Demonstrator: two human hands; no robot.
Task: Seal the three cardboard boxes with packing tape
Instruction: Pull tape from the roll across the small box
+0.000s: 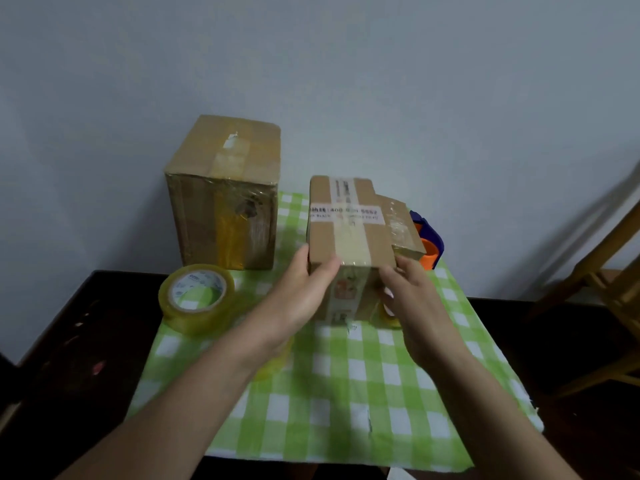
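Note:
A small cardboard box (349,237) with a white printed label and clear tape along its top stands in the middle of the green checked cloth (346,393). My left hand (298,296) grips its front left corner, thumb at the top edge. My right hand (412,306) holds its front right corner, over something yellowish that I cannot make out. A second small box (401,226) sits right behind it, touching. A tall taped box (221,192) stands at the back left. A roll of clear packing tape (195,299) lies flat left of my hands.
A blue and orange tape dispenser (431,249) lies behind the small boxes on the right. A yellowish roll (273,367) shows partly under my left wrist. The dark table (69,341) ends at the pale wall; a wooden chair (609,289) stands at the right.

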